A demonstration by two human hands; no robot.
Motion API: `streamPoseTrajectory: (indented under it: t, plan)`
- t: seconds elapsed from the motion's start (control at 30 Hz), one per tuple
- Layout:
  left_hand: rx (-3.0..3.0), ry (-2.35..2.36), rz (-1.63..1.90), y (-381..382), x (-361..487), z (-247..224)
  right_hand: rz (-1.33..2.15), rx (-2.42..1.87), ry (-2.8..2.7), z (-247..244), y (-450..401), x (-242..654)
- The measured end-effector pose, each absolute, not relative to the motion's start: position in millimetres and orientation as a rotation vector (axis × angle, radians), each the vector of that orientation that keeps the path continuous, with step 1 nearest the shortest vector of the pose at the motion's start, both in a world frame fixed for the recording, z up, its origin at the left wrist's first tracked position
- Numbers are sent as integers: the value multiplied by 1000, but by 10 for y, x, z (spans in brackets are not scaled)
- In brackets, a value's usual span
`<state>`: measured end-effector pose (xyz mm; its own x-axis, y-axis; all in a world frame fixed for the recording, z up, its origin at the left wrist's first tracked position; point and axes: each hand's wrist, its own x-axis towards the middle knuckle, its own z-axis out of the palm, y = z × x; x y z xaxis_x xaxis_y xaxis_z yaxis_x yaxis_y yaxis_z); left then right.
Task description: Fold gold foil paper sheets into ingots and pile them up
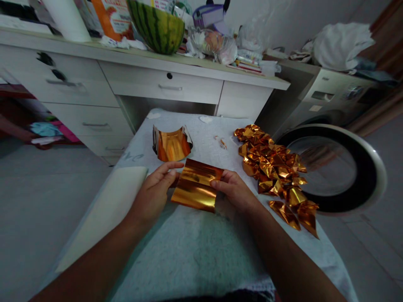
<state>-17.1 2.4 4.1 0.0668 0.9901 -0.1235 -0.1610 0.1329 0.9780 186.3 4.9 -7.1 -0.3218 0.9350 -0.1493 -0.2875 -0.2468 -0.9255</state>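
A shiny gold foil sheet (195, 185) lies flat on the white cloth-covered table (195, 251) between my hands. My left hand (155, 191) pinches its left edge with thumb and fingers. At the sheet's right edge, my right hand (233, 188) grips it. A curled stack of gold foil sheets (171, 144) stands just beyond the sheet. To the right, a pile of several folded gold foil pieces (273, 167) runs along the table's right side down to the edge.
A small scrap (222, 143) lies near the pile. Behind the table stands a white desk with drawers (157, 86) carrying a watermelon (157, 25) and clutter. A round black-and-white ring object (340, 167) sits at the right beside a washing machine (333, 94).
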Motion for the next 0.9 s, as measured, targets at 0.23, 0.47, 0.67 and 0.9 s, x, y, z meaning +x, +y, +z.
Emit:
streamPoseTrajectory:
  t: [0.23,0.47,0.67,0.9]
  plan:
    - [1690,1357,1307,-114,-182,76,1572,-1012,-1127,-150,71,1795]
    - [1740,1167,953,-172,2,21,1397,-1036,-1318,-114,4,1699]
    - [1571,1275,961,-142,-8,37,1260,-991,-1616,-117,-10,1762]
    - [1527,1368,1089,-126,-20,6,1407,-883,-1667,-69,-58,1729]
